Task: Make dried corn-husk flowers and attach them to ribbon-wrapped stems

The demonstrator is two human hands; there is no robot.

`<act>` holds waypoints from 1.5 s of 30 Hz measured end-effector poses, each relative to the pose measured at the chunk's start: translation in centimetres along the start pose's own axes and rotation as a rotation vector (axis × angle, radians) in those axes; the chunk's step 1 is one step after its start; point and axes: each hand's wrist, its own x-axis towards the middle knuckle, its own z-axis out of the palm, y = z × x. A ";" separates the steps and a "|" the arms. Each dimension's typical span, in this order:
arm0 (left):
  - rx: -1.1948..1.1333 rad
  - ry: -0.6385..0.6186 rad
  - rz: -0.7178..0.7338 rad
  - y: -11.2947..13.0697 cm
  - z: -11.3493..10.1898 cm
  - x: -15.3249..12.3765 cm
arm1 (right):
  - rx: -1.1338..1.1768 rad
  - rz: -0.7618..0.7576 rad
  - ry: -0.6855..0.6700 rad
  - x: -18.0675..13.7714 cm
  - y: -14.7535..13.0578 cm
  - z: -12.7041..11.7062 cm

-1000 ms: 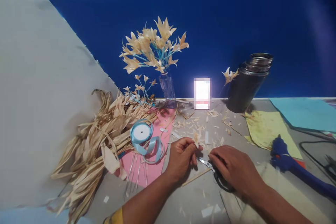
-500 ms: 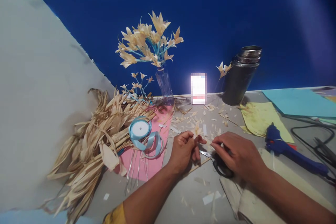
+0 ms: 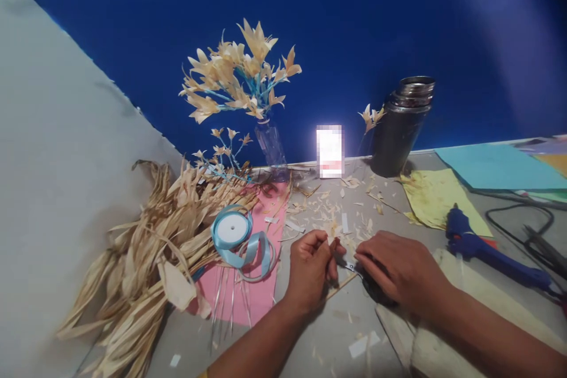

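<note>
In the head view, your left hand (image 3: 312, 263) has its thumb and finger pinched together on what looks like a small pale flower (image 3: 333, 228), held over the table (image 3: 328, 333). Your right hand (image 3: 396, 269) is close by, its fingertips bunched; I can't tell if they grip anything. The scissors (image 3: 348, 267) show partly under that hand, pointing toward your left fingers. You seem to be doing small, careful work on the flower. I think the next move needs a soft, steady pinch, with fingers clear of the blades.
</note>
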 end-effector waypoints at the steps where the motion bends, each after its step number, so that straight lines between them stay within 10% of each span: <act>1: -0.003 0.007 -0.016 0.0 0.0 0.0 | -0.002 -0.001 -0.008 0.0 -0.1 0.0; 28: 0.093 -0.040 0.081 0.5 -0.1 0.3 | -0.039 0.043 -0.145 -0.1 0.8 0.0; 38: 0.212 -0.032 0.124 0.1 0.2 -0.3 | 0.732 0.470 -0.082 0.9 -0.2 -1.7; 45: 0.293 -0.139 0.135 -0.3 0.0 -0.7 | 0.869 0.529 -0.095 1.4 -1.0 -2.0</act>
